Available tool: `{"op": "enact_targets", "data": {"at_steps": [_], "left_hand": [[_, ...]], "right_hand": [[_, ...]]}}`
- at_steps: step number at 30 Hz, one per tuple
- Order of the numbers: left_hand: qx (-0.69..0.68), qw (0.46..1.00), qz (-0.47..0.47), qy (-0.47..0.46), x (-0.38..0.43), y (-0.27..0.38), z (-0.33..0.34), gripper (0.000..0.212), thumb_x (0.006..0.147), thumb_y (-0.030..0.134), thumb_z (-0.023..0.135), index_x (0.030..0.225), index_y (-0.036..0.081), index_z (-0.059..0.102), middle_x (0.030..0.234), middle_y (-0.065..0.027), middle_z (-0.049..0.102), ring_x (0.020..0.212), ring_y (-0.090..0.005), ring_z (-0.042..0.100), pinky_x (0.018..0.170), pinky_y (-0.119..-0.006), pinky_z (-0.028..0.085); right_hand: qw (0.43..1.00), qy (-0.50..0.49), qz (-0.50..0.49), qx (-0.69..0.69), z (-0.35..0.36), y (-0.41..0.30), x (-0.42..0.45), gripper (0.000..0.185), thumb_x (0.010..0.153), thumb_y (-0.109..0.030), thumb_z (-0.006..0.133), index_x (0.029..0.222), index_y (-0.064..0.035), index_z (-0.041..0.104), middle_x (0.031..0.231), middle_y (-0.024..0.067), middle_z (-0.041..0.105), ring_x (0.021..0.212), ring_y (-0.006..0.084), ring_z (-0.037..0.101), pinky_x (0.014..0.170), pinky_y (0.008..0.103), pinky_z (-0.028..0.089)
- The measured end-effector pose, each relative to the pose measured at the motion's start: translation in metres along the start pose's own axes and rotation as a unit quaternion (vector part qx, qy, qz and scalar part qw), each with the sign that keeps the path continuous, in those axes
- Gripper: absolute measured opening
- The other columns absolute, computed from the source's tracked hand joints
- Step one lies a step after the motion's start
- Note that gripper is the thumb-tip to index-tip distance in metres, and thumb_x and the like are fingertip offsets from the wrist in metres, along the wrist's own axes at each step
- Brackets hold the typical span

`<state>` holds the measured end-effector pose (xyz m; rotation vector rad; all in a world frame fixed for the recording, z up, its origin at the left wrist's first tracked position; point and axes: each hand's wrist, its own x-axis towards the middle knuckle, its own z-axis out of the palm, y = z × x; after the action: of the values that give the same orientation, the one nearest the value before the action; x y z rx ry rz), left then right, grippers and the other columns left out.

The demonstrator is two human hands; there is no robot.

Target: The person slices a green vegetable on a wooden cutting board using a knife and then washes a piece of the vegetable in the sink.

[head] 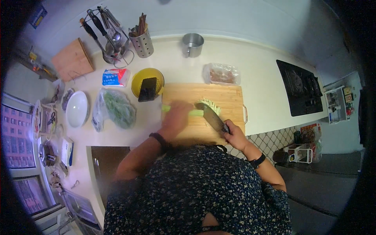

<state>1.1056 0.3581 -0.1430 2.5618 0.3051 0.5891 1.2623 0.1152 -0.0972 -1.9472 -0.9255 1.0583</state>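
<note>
A wooden cutting board lies on the counter in front of me. My right hand is closed around the handle of a kitchen knife, whose dark blade slants across the board. A pale green vegetable stalk lies crosswise, its right end at the blade. Cut slices sit in a curved row beside and behind the blade. My left hand, blurred, is over the stalk, left of the knife; its fingertips are not clear, so its hold cannot be told. More stalk shows at the board's left edge.
Left of the board are a yellow bowl with a black grater across it, bagged greens and a white bowl. Behind stand a metal cup, a wrapped food tray and a utensil rack. A black cooktop is at right.
</note>
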Motion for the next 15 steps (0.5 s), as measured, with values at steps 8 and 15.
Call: {"op": "enact_targets", "data": {"at_steps": [8, 15], "left_hand": [[-0.037, 0.995, -0.073, 0.065, -0.009, -0.025, 0.02, 0.037, 0.066, -0.007, 0.064, 0.098, 0.007, 0.053, 0.097, -0.0149, 0.056, 0.1, -0.0388, 0.052, 0.086, -0.047, 0.042], [-0.058, 0.994, -0.091, 0.034, -0.009, -0.019, 0.013, 0.037, 0.07, 0.006, 0.075, 0.1, 0.007, 0.053, 0.1, -0.014, 0.057, 0.101, -0.0368, 0.053, 0.089, -0.048, 0.039]], "right_hand": [[0.986, -0.057, 0.064, 0.142, 0.004, 0.01, 0.003, 0.034, 0.087, -0.002, 0.054, 0.119, -0.0045, 0.041, 0.079, 0.0064, 0.056, 0.056, 0.012, 0.053, 0.049, 0.0274, 0.045], [0.993, -0.032, 0.075, 0.084, -0.006, -0.012, -0.001, 0.033, 0.086, -0.002, 0.055, 0.118, -0.0043, 0.046, 0.079, 0.0077, 0.057, 0.057, 0.0115, 0.054, 0.05, 0.0275, 0.046]]}}
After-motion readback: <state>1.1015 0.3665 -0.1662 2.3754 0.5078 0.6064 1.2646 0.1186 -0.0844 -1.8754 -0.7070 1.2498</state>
